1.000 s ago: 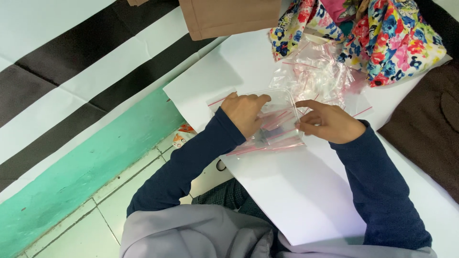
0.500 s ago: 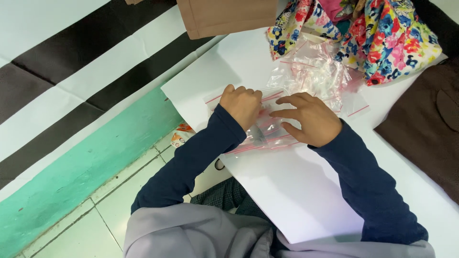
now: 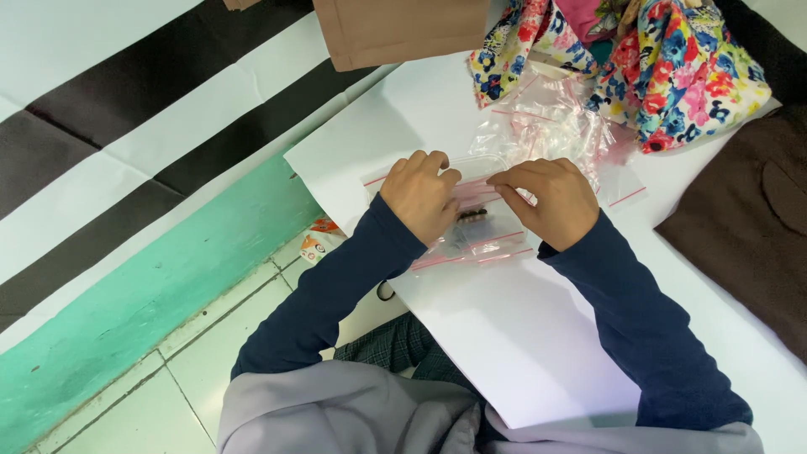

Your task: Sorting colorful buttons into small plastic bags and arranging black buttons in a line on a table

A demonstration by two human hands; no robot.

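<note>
Two hands press a clear zip bag (image 3: pixel 471 231) flat on a white table (image 3: pixel 521 336), seen from above. The table's left edge runs diagonally just behind the left hand (image 3: pixel 420 195), dropping to a tiled floor (image 3: pixel 210 370) and a green, black and white striped wall (image 3: pixel 126 168). Bare tabletop lies open toward the person, between the navy sleeves (image 3: pixel 639 328); farther from the person it is crowded by a heap of empty bags (image 3: pixel 546 122), floral cloth (image 3: pixel 672 67) and a brown box (image 3: pixel 403 29). Brown fabric (image 3: pixel 748 227) borders the right side.

The left hand, fingers curled, rests on the bag's left part. The right hand (image 3: pixel 546 197), fingers bent and together, pinches at the red-lined seal of the bag near its upper edge. The bag lies under and between both hands, a small dark item (image 3: pixel 471 216) showing inside it in the gap between them.
</note>
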